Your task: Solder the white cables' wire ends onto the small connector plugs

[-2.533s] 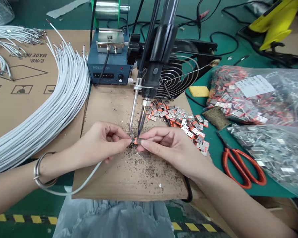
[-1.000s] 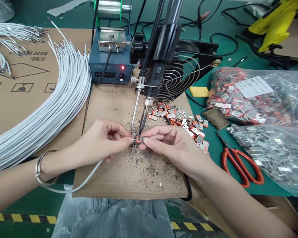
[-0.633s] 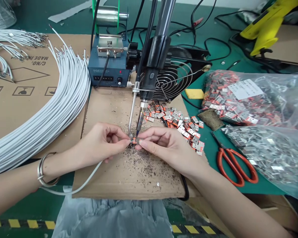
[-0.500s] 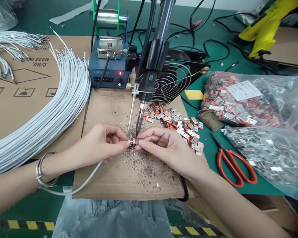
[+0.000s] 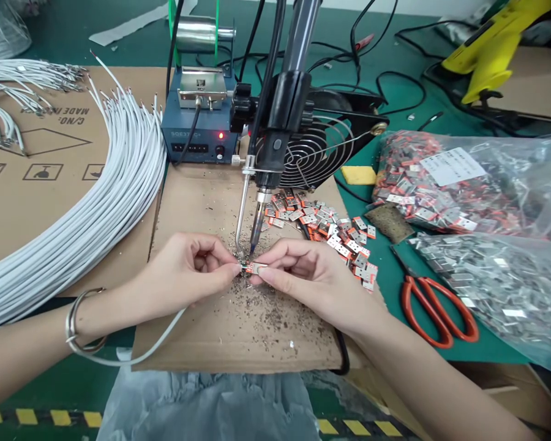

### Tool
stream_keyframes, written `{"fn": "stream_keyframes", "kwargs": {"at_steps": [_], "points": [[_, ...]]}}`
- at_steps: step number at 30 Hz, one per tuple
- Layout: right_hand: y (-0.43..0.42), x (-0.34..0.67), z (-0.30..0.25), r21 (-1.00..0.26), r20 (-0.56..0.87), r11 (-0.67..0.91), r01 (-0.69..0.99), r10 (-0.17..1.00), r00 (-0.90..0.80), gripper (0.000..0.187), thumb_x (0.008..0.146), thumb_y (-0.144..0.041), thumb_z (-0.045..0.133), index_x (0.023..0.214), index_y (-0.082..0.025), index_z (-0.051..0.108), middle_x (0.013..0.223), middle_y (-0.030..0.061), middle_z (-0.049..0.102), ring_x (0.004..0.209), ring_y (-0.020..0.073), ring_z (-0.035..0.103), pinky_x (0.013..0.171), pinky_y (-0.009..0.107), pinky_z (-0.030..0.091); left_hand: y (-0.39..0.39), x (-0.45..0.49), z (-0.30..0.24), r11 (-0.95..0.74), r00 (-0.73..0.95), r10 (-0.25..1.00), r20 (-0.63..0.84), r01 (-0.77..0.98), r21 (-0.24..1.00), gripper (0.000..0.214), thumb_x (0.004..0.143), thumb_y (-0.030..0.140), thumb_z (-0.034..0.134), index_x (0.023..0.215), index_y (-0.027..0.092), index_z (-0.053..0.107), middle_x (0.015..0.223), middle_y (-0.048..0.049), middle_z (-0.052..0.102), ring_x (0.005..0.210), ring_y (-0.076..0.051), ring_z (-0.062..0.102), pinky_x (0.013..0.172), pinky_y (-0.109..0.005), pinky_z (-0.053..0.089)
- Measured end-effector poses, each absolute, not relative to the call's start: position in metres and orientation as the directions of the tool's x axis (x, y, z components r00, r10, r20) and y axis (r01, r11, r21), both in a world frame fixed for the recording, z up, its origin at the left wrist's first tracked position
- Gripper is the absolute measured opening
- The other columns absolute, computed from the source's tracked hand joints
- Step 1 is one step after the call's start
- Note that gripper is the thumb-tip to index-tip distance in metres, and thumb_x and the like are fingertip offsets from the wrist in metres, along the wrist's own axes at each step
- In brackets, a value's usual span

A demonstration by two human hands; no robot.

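Left hand (image 5: 197, 263) pinches cable (image 5: 172, 327), right hand (image 5: 303, 269) plug (image 5: 258, 268), by iron tip (image 5: 254, 237); contact unclear. Hold both steady, in line.

Red-handled scissors (image 5: 430, 306) and perhaps a yellow tool (image 5: 493, 64)

Beyond the green worktop (image 5: 382, 260) shows a narrow, pale strip, too cropped to identify. Below, yellow-and-black hazard striping (image 5: 26, 417) crosses the green floor (image 5: 32, 387) under soft, even light.
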State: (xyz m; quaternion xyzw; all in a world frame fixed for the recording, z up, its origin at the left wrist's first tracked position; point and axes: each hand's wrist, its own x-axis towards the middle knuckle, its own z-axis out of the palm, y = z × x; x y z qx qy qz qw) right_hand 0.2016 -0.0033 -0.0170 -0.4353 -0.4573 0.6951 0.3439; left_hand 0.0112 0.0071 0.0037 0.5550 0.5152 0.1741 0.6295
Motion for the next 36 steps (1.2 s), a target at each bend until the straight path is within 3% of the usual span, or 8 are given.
{"fn": "stream_keyframes", "kwargs": {"at_steps": [11,25,31,36], "points": [[-0.004,0.202,-0.019,-0.948,-0.248,-0.305,-0.095,0.89,-0.383,0.007,0.069,-0.017,0.072,0.074,-0.018,0.068,0.068,-0.0001,0.073,0.062,0.0087,0.066,0.057,0.016,0.049,0.008,0.012,0.003,0.3,0.396,0.81,-0.433,0.354,0.886,0.012,0.074,0.02,0.061,0.065,0.013,0.061,0.042,0.009,0.043,0.034,-0.002,0.037,0.033,-0.011,0.03],[-0.004,0.2,-0.017,-0.953,-0.301,-0.292,0.078,0.891,-0.341,0.013,0.066,-0.022,0.074,0.074,-0.014,0.066,0.066,0.0035,0.072,0.057,0.0101,0.062,0.054,0.02,0.047,0.007,0.01,0.0,0.29,0.387,0.793,-0.471,0.441,0.85,0.014,0.076,0.025,0.06,0.069,0.013,0.062,0.045,0.0082,0.042,0.037,-0.004,0.038,0.037,-0.015,0.029],[-0.009,0.208,-0.006,-0.959,-0.282,-0.265,0.102,0.857,-0.431,0.014,0.068,-0.025,0.073,0.072,-0.014,0.066,0.063,0.0032,0.07,0.053,0.0096,0.06,0.049,0.019,0.044,-0.006,0.005,0.004,0.228,0.477,0.768,-0.427,0.421,0.878,0.019,0.077,0.034,0.061,0.077,0.015,0.065,0.057,0.0042,0.051,0.053,-0.008,0.043,0.048,-0.019,0.032],[-0.027,0.219,0.006,-0.964,-0.262,-0.251,0.092,0.815,-0.517,0.007,0.074,-0.022,0.067,0.074,-0.015,0.066,0.063,0.0035,0.07,0.053,0.0101,0.06,0.046,0.019,0.043,-0.025,0.008,0.022,0.244,0.532,0.665,-0.525,0.509,0.825,0.019,0.079,0.034,0.061,0.08,0.016,0.066,0.059,0.0038,0.052,0.056,-0.009,0.042,0.05,-0.02,0.031]]}}
